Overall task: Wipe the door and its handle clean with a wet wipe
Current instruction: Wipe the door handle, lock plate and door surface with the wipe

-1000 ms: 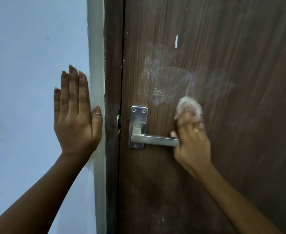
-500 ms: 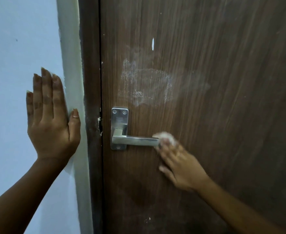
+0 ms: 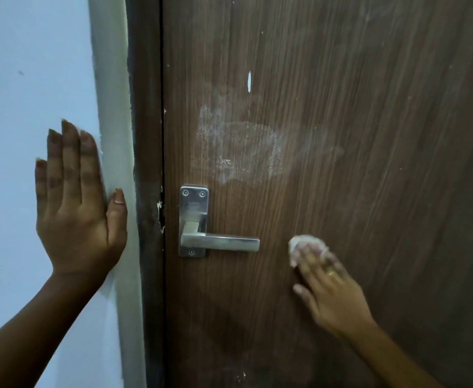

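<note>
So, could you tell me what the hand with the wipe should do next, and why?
Probably slide the right hand and its wet wipe left onto the handle: the wipe sits on the door just past the lever's free end, not touching it.

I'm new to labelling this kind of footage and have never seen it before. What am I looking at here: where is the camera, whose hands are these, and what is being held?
There is no machine here. A person wears a camera on the head, looking forward and down, so both arms reach in from the bottom. The left hand lies flat and open on the pale wall beside the door frame. The right hand presses a crumpled white wet wipe against the brown door, just right of the free end of the metal handle, not touching it. That hand is blurred. Above the handle, a whitish smudge shows on the wood.
</note>
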Demonstrator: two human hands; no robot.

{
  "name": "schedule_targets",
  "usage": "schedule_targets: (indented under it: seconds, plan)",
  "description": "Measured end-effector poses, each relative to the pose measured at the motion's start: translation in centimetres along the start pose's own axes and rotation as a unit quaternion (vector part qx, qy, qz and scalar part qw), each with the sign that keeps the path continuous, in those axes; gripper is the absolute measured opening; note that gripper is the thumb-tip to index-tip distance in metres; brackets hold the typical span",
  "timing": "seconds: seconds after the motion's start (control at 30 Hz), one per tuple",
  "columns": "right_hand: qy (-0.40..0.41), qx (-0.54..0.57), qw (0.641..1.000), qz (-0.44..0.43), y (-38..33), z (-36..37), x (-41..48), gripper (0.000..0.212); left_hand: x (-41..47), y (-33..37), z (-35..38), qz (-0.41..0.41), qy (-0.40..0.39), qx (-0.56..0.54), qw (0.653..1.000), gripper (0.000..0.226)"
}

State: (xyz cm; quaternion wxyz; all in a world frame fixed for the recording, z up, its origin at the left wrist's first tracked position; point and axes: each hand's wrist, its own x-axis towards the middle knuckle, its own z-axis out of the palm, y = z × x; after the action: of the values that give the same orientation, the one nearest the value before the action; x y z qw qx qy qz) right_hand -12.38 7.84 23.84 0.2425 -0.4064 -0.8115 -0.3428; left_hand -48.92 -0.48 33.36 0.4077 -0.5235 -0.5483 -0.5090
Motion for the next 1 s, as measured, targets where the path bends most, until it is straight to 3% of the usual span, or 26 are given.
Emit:
schedule_targets:
  seconds: [0.07,0.13,0.23,0.3,0.37,0.43,0.53,0.6,0.63,0.77,0.8,0.83,0.93,1.0]
  plan:
    - [0.058,0.007,0.994,0.095,1.4,-2.7,4.1,0.062,0.1,0.3,-0.2,0.013,0.018,0.003,1.000,0.060]
    - [0.097,0.024,0.990,0.099,1.1,-5.5,9.3,0.066,0.2,0.7,-0.5,0.019,0.030,0.008,0.999,0.059]
    - [0.075,0.003,0.996,-0.055,-1.9,-6.1,12.8,0.066,0.4,1.0,-0.9,0.021,0.038,0.024,0.999,0.059]
    - [0.016,-0.035,0.980,-0.193,-2.7,-4.3,10.8,0.061,0.5,1.0,-1.0,0.019,0.035,0.034,0.999,0.060]
    - [-0.033,-0.092,0.958,-0.271,-1.2,-3.9,8.6,0.056,0.5,1.0,-0.9,0.017,0.036,0.033,0.999,0.060]
    - [0.008,-0.089,0.972,-0.218,1.4,-5.1,9.3,0.056,0.5,1.1,-0.9,0.019,0.042,0.027,0.999,0.060]
    - [0.095,-0.018,0.995,-0.009,3.2,-8.8,13.9,0.061,0.5,1.2,-0.9,0.018,0.038,0.028,0.999,0.061]
    - [0.126,0.005,0.991,0.033,1.6,-9.7,16.1,0.065,0.5,1.2,-1.0,0.016,0.035,0.030,0.999,0.060]
    - [0.125,0.005,0.992,0.013,0.2,-9.2,16.2,0.065,0.6,1.2,-1.0,0.016,0.033,0.030,0.999,0.060]
    - [0.010,-0.067,0.974,-0.218,-1.6,-5.6,10.7,0.057,0.6,1.3,-1.1,0.019,0.038,0.031,0.999,0.060]
    - [0.001,-0.075,0.970,-0.229,-0.4,-5.7,9.8,0.055,0.6,1.3,-1.1,0.020,0.040,0.030,0.999,0.060]
    - [0.021,-0.066,0.977,-0.204,1.2,-6.0,9.5,0.054,0.6,1.3,-1.1,0.020,0.041,0.029,0.999,0.060]
    - [0.120,0.003,0.993,0.010,4.6,-8.7,12.8,0.059,0.5,1.2,-0.9,0.019,0.043,0.030,0.998,0.060]
    - [0.144,0.033,0.986,0.073,4.4,-9.8,15.7,0.065,0.5,1.2,-1.0,0.021,0.043,0.029,0.998,0.060]
